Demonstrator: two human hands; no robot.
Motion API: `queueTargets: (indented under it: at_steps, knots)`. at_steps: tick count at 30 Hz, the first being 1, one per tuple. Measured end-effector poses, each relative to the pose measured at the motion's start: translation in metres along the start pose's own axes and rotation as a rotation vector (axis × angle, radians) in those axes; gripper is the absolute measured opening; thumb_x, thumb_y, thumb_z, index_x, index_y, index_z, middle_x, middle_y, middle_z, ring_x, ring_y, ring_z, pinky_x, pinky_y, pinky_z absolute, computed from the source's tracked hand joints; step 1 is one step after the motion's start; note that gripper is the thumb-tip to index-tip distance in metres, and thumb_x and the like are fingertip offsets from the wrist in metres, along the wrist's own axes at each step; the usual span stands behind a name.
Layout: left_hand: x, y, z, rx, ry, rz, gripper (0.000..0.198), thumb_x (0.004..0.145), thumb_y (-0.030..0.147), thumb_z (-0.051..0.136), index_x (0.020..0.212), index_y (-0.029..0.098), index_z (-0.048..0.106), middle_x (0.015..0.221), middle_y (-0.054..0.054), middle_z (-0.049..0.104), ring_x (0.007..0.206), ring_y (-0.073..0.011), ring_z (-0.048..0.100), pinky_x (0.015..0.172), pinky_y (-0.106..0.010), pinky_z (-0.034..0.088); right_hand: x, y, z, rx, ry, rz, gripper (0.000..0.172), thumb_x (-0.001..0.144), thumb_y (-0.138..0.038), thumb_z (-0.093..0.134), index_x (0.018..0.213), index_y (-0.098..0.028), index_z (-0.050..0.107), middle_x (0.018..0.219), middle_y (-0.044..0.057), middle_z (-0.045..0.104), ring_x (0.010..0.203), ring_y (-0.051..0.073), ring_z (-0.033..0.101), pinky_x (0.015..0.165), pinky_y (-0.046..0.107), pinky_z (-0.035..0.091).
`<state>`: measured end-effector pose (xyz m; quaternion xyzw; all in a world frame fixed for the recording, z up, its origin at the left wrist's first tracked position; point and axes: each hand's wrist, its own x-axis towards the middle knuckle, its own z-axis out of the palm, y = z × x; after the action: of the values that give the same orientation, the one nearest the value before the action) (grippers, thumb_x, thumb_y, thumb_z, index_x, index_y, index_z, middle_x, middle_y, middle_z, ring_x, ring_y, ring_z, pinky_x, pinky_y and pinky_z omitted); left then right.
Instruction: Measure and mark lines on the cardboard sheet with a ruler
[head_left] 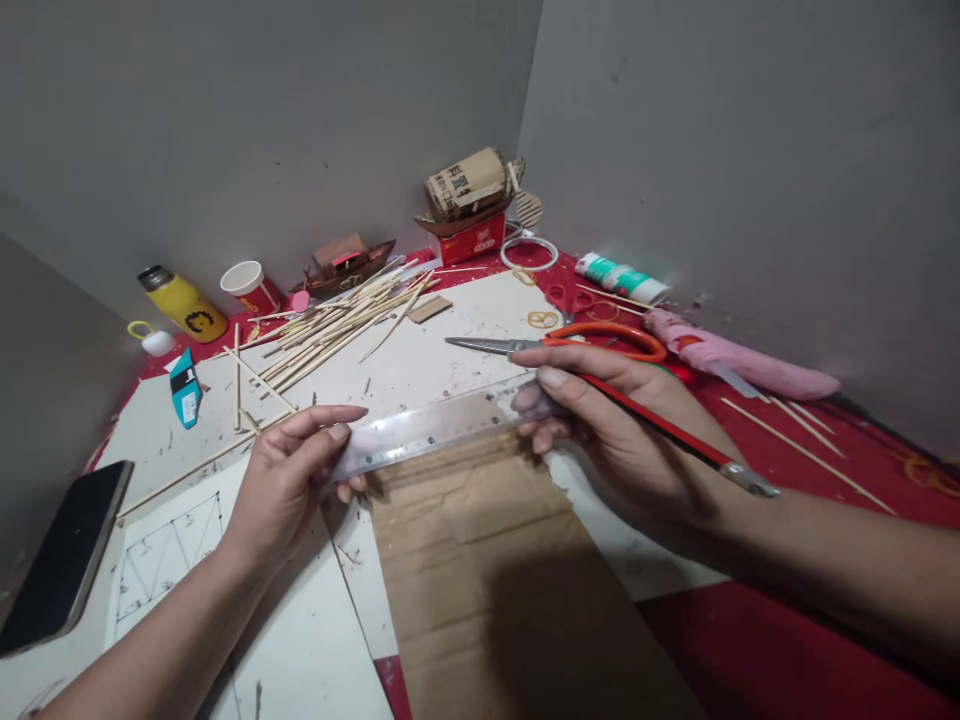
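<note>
A clear plastic ruler (442, 425) spans the gap between my two hands, above the far end of a sheet of brown cardboard (465, 560). My left hand (289, 470) pinches the ruler's left end between thumb and fingers. At the other end, my right hand (600, 420) grips the ruler too, and a red and black pencil (660, 430) rests in the same hand, its metal-capped end pointing back over the wrist. Just beyond the right fingers lie orange-handled scissors (600, 340); their blades point left.
Thin wooden sticks (345, 330) lie piled behind my hands. At left are a phone (64, 555), a paper with a truss drawing (169, 555) and a teal cutter (185, 390). A yellow bottle (184, 300), a cup (255, 285) and model boats (465, 195) stand along the wall; a pink glue gun (742, 355) lies right.
</note>
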<state>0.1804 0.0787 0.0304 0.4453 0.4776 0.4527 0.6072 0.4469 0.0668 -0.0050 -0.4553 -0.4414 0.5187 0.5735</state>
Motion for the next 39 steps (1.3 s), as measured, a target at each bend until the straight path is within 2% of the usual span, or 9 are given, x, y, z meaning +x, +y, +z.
queueTargets:
  at_steps: [9, 17, 24, 30, 39]
  knots:
    - [0.001, 0.000, 0.000, -0.085, 0.055, 0.060, 0.020, 0.070, 0.023, 0.083, 0.087, 0.013, 0.079, 0.067, -0.007, 0.075, 0.044, -0.0116, 0.062, 0.044, -0.018, 0.050, 0.013, -0.007, -0.005, 0.001, 0.104, -0.117, 0.033, 0.079, -0.042, 0.080, 0.103, -0.021, 0.074, 0.075, 0.001, 0.071, 0.056, 0.012, 0.065, 0.048, 0.021, 0.057]
    - [-0.001, 0.001, 0.002, -0.118, 0.082, 0.097, 0.022, 0.068, 0.026, 0.086, 0.085, 0.014, 0.080, 0.071, -0.008, 0.077, 0.046, -0.0121, 0.065, 0.045, -0.018, 0.051, 0.014, -0.011, -0.007, -0.042, 0.124, -0.186, 0.028, 0.085, -0.039, 0.075, 0.106, -0.021, 0.074, 0.077, 0.001, 0.071, 0.057, 0.011, 0.066, 0.050, 0.021, 0.058]
    - [-0.004, -0.001, 0.005, -0.118, 0.071, 0.124, 0.023, 0.068, 0.029, 0.088, 0.084, 0.015, 0.079, 0.071, -0.007, 0.077, 0.046, -0.0113, 0.065, 0.045, -0.018, 0.052, 0.014, -0.014, -0.006, -0.052, 0.177, -0.289, 0.023, 0.084, -0.037, 0.076, 0.102, -0.023, 0.075, 0.074, 0.000, 0.071, 0.060, 0.011, 0.067, 0.050, 0.019, 0.057]
    - [-0.007, -0.003, 0.004, -0.096, 0.037, 0.111, 0.022, 0.072, 0.030, 0.087, 0.086, 0.016, 0.080, 0.073, -0.005, 0.077, 0.047, -0.0102, 0.065, 0.048, -0.017, 0.053, 0.016, -0.012, -0.011, -0.132, 0.187, -0.398, 0.018, 0.089, -0.034, 0.071, 0.104, -0.027, 0.076, 0.079, 0.000, 0.073, 0.060, 0.010, 0.067, 0.052, 0.019, 0.058]
    - [-0.010, -0.001, 0.007, -0.110, 0.040, 0.073, 0.026, 0.066, 0.032, 0.090, 0.083, 0.015, 0.079, 0.071, -0.006, 0.077, 0.047, -0.0106, 0.065, 0.048, -0.016, 0.053, 0.017, -0.012, -0.015, -0.190, 0.188, -0.433, 0.019, 0.091, -0.033, 0.069, 0.108, -0.027, 0.075, 0.081, 0.000, 0.073, 0.062, 0.011, 0.068, 0.055, 0.020, 0.058]
